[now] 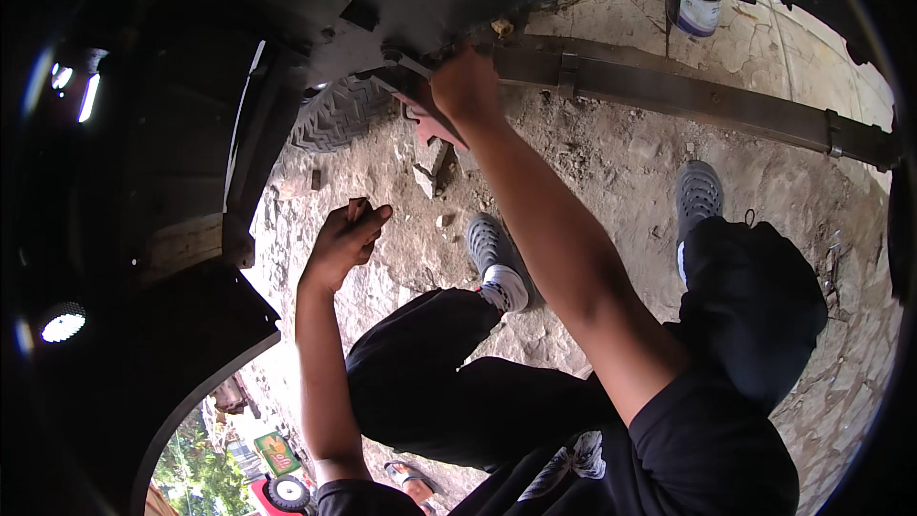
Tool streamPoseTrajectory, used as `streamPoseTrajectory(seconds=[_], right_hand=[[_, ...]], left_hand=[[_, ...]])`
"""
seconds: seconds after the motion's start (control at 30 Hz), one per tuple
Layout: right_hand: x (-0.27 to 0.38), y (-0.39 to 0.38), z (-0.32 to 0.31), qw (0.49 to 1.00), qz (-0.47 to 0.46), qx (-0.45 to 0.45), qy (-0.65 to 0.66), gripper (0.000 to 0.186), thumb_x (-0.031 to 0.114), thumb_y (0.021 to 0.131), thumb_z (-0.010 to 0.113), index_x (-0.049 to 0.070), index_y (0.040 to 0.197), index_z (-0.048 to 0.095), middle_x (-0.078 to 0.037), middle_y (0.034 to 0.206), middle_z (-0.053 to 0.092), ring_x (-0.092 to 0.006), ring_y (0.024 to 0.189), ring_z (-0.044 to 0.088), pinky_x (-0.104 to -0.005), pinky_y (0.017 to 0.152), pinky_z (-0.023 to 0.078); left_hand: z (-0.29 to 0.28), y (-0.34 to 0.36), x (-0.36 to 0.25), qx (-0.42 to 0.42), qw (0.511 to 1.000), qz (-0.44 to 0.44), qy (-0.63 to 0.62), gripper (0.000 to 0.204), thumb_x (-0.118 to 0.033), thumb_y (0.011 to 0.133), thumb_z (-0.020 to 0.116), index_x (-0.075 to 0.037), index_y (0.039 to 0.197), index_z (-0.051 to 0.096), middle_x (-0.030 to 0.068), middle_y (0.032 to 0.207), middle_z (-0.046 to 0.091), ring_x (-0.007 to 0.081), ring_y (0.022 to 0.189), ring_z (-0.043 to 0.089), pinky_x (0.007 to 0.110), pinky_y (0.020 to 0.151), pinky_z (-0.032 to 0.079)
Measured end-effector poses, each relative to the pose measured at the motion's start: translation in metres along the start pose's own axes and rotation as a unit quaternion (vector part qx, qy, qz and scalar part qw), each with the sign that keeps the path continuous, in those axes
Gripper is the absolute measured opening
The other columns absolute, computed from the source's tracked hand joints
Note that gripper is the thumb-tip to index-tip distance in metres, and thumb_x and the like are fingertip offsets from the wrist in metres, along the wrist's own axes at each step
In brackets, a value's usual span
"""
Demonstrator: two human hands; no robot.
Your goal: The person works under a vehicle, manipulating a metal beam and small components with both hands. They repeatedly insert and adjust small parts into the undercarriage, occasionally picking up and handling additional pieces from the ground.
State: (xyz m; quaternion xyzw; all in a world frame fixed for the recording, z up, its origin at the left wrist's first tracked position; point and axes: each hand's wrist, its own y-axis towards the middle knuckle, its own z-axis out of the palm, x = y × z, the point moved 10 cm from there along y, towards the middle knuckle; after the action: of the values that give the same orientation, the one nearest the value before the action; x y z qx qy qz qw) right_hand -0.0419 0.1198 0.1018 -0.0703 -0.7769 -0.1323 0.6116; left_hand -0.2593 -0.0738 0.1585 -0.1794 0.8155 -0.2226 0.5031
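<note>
My right hand (465, 88) is raised to the dark metal underside of a vehicle, closed in a fist around what looks like a grey wrench (413, 64). The wrench's far end meets a bolt-like spot on the frame. Just below that fist hangs a pinkish-red metal bracket (432, 122). Lower and to the left, my left hand (344, 244) is held in the air, apart from the vehicle. Its fingers are curled, with a small dark piece (357, 207) showing at the fingertips, too small to name.
A knobbly tyre (336, 115) stands beyond the frame. A long dark metal beam (688, 94) crosses to the right. Broken stone (430, 170) lies on rough ground between my shoes. A paint bucket (697, 8) stands far right. Dark body panels (181, 325) close in the left side.
</note>
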Motion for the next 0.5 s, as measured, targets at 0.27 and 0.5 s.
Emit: streamPoseTrajectory(seconds=[0.27, 0.5], right_hand=[[-0.002, -0.042, -0.002, 1.0, 0.004, -0.007, -0.007, 0.077, 0.01, 0.089, 0.057, 0.015, 0.161, 0.028, -0.033, 0.086, 0.069, -0.0499, 0.086, 0.071, -0.0592, 0.082, 0.057], [-0.016, -0.017, -0.009, 1.0, 0.021, -0.009, -0.008, 0.081, 0.024, 0.091, 0.066, 0.011, 0.16, 0.027, -0.03, 0.087, 0.072, -0.0457, 0.079, 0.072, -0.054, 0.072, 0.059]], left_hand=[[0.003, -0.003, -0.005, -0.007, 1.0, 0.003, 0.004, 0.046, -0.024, 0.098, 0.073, -0.021, 0.075, 0.034, -0.0083, 0.065, 0.036, 0.0023, 0.051, 0.024, 0.024, 0.045, 0.019], [0.008, -0.002, -0.007, 0.004, 1.0, 0.001, 0.013, 0.043, -0.026, 0.096, 0.074, -0.019, 0.076, 0.037, -0.0084, 0.065, 0.037, 0.002, 0.05, 0.028, 0.024, 0.044, 0.02]])
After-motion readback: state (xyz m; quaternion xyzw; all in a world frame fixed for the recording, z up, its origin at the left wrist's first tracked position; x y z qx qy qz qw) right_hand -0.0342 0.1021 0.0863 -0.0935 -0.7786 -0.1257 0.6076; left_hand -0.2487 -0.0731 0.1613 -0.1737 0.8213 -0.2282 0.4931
